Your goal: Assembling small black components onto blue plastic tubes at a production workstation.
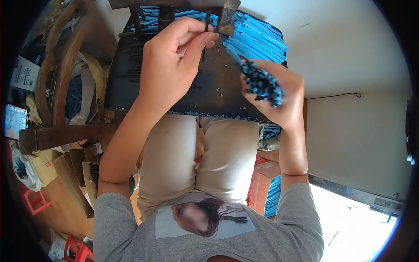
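My left hand (168,65) is raised over a dark board (174,105) on my lap. Its thumb and fingertips pinch a thin black strip (207,19), which stands roughly upright. On the right, my right hand (290,87) wraps around a bundle of slim blue strips with black end pieces (264,85). The black ends face toward me, and one blue end sticks out at the far side of the fist. Beyond the hands lies a pile of flat blue strips (257,39) with holes at their ends. Dark thin pieces (135,65) lie along the board's left side, partly behind my left hand.
A dark wooden frame (227,17) rises at the board's far edge. Blue scraps line its near edge. A wooden chair frame (65,135) and a lit phone (16,122) are at the left. A carton (259,181) with blue strips stands beside my right leg, near a pale wall panel (353,135).
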The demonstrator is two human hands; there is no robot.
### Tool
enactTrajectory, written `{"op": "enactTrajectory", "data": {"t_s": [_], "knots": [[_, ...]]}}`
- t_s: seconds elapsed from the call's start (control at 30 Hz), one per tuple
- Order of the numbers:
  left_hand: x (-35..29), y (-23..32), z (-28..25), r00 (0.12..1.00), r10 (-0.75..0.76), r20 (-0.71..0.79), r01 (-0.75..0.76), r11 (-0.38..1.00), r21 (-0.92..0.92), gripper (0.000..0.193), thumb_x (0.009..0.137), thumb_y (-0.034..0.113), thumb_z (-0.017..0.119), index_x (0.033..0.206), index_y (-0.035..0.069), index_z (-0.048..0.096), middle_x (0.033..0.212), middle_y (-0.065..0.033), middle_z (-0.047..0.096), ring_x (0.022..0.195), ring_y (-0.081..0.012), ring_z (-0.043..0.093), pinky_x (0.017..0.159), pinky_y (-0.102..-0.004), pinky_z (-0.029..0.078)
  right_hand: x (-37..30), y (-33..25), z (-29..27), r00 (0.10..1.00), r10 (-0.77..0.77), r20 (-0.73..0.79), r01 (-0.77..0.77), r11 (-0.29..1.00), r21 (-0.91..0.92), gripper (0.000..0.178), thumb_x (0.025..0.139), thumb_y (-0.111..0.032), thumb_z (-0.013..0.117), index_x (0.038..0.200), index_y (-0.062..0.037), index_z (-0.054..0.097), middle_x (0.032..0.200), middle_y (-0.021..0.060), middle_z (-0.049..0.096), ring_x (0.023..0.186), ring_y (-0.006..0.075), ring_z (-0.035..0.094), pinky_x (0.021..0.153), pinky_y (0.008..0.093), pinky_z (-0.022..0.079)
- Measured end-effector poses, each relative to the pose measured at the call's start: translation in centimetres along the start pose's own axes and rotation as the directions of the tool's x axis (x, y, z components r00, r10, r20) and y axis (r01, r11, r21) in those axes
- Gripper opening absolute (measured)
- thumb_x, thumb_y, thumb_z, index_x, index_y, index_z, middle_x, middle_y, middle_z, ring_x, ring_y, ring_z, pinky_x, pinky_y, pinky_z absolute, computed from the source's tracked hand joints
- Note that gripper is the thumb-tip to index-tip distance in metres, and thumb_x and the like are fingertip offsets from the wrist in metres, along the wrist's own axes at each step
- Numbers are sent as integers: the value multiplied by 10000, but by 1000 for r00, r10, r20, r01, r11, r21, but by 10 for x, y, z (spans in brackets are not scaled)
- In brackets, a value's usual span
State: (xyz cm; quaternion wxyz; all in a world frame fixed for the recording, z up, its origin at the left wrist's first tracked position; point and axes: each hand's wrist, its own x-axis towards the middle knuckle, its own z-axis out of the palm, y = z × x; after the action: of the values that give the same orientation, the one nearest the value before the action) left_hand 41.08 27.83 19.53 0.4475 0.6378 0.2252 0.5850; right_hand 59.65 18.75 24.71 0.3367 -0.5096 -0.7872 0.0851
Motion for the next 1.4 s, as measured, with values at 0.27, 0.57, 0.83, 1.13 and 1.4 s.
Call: {"op": "enactTrajectory", "data": {"t_s": [0.27, 0.57, 0.83, 1.13, 1.4], "knots": [[-5, -3, -1, 994, -75, 74, 59, 980, 191, 101, 934, -13, 556, 1002, -56, 618, 954, -102, 709, 894, -96, 657, 770, -206, 504, 15, 21, 12, 997, -60, -38, 53, 985, -166, 463, 633, 38, 660, 1090, -37, 664, 847, 86, 689, 772, 175, 692, 727, 268, 527], [-3, -3, -2, 993, -65, 99, 39, 968, 247, 136, 920, -41, 551, 1036, -65, 618, 946, -99, 699, 889, -117, 668, 768, -225, 519, 24, 28, 16, 986, -152, -70, 137, 973, -183, 495, 603, 30, 667, 1089, -61, 670, 879, 94, 692, 770, 232, 677, 742, 283, 525], [-1, -10, 1, 999, 47, 20, -50, 977, 209, 105, 864, 15, 637, 957, 4, 684, 790, -106, 710, 730, -173, 707, 620, -234, 510, 27, 29, 14, 988, -151, -40, 142, 975, -172, 552, 545, 51, 714, 1084, -61, 674, 879, 86, 687, 778, 237, 661, 731, 294, 521], [-1, -6, -1, 1000, -5, 26, -3, 958, 286, 89, 855, 36, 652, 928, 20, 700, 750, -91, 697, 619, -152, 661, 553, -240, 473, 27, 30, 14, 987, -157, -45, 148, 976, -162, 541, 547, 57, 710, 1076, -57, 678, 862, 99, 677, 755, 249, 647, 716, 286, 513], [-1, -11, -1, 993, 114, 36, -120, 946, 301, 87, 845, 37, 667, 922, 16, 701, 753, -95, 697, 613, -146, 657, 551, -224, 465, 27, 28, 13, 987, -160, -30, 152, 972, -176, 510, 585, 38, 701, 1086, -51, 677, 853, 91, 683, 742, 219, 662, 716, 282, 517]]}}
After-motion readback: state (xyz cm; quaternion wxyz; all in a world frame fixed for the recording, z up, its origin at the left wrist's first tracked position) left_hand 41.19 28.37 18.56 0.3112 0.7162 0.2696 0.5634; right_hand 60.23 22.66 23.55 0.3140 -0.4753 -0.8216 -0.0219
